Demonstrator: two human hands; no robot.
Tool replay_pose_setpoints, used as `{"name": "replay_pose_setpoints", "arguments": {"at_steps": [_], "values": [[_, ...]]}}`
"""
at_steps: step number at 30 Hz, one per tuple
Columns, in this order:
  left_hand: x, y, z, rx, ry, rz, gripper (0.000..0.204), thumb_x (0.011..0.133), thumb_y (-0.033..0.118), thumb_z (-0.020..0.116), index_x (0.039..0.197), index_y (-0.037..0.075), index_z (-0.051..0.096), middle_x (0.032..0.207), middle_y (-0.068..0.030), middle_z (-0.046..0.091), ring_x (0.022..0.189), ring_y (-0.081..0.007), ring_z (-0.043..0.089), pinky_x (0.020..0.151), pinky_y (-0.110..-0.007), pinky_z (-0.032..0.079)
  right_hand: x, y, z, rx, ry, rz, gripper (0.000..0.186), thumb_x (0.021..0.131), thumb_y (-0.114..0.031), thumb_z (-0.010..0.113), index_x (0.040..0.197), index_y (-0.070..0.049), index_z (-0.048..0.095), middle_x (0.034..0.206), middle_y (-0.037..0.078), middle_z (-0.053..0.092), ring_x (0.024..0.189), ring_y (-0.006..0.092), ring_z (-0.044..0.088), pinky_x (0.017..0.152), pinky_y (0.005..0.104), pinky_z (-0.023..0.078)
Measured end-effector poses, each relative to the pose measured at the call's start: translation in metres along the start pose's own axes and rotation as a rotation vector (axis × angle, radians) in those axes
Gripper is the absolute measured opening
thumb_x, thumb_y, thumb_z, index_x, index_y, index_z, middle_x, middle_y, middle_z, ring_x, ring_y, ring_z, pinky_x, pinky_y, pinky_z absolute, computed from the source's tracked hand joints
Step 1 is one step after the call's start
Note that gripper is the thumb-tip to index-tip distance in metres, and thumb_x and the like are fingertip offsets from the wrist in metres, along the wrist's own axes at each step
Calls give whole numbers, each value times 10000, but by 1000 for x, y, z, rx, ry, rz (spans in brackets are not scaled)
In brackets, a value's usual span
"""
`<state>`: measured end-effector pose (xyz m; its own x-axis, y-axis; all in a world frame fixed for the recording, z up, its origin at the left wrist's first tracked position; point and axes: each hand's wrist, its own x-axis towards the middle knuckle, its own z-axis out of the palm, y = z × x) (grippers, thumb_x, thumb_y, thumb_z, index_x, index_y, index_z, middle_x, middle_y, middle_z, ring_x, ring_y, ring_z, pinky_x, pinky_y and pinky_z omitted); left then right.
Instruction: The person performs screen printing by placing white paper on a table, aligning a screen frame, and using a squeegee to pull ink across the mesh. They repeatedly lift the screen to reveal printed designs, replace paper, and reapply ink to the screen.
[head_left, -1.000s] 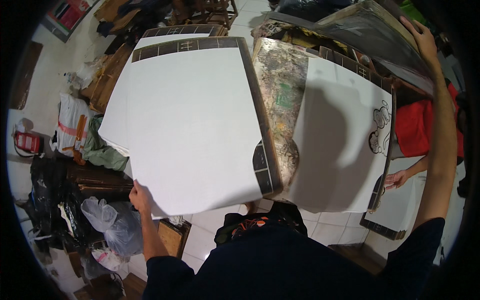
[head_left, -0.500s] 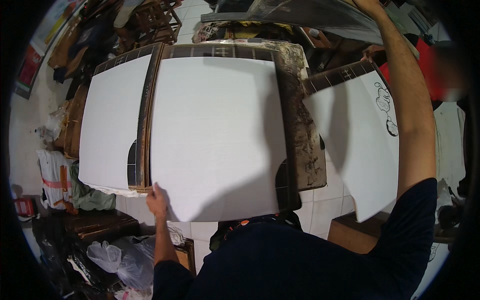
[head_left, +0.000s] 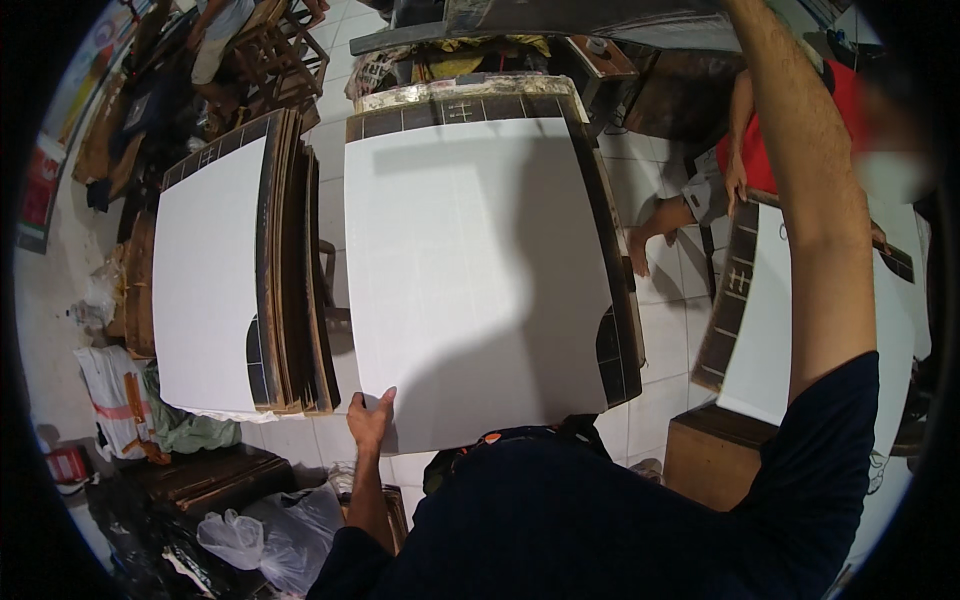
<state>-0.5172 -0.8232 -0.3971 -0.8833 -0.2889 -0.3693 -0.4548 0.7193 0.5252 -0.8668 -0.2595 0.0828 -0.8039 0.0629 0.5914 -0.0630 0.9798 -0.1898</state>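
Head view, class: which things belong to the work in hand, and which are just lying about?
Belonging to the work:
Middle white sheet, left hand at its near-left corner
Dark lined board beneath it
Grey framed panel beyond, by the right forearm
Board stack at left

Apparently lying about:
Clear plastic bag
White sack
Green bag

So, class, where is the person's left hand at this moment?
In the head view, the left hand is left of centre, at the lower left corner of the middle white sheet.

a workshop, shown by the stacked brown boards (head_left: 295,290), white sheets (head_left: 450,250) and framed panel (head_left: 620,22).
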Motion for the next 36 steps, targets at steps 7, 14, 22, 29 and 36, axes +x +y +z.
{"name": "replay_pose_setpoints", "arguments": {"at_steps": [7, 14, 22, 29, 36], "values": [[14, 30, -12, 102, -18, -21, 823, 739, 651, 843, 935, -125, 651, 887, -329, 708, 857, -480, 709, 790, -517, 553, 22, 0, -2, -7, -25, -32, 798, 758, -789, 727, 961, -22, 813, 953, 197, 777, 914, 317, 741, 879, 421, 543], [22, 40, -12, 133, 30, 11, 820, 753, 656, 828, 924, -125, 649, 915, -343, 708, 894, -500, 708, 813, -530, 553, 29, 1, -4, 47, -46, -67, 767, 765, -781, 733, 935, -39, 824, 899, 179, 773, 874, 296, 735, 859, 418, 542], [27, 47, -10, 115, 77, 30, 811, 741, 598, 862, 1069, -105, 623, 1027, -311, 727, 976, -459, 726, 868, -485, 563, 37, 8, 0, 51, -33, -81, 737, 816, -744, 720, 917, -21, 820, 870, 172, 772, 826, 280, 725, 831, 394, 538], [43, 20, 17, 65, 79, 9, 793, 724, 580, 883, 1095, -71, 624, 1065, -249, 684, 986, -423, 675, 863, -475, 552, 45, 5, -2, 67, -56, -41, 692, 840, -676, 744, 938, 5, 812, 881, 171, 774, 829, 250, 717, 821, 389, 529], [77, 71, 42, 188, 372, 135, 781, 783, 552, 842, 1263, -13, 597, 1247, -240, 600, 1194, -423, 558, 1027, -542, 431, 69, 5, -1, 106, -104, -65, 634, 879, -612, 749, 918, 18, 811, 811, 131, 763, 750, 185, 681, 767, 357, 520]]}}
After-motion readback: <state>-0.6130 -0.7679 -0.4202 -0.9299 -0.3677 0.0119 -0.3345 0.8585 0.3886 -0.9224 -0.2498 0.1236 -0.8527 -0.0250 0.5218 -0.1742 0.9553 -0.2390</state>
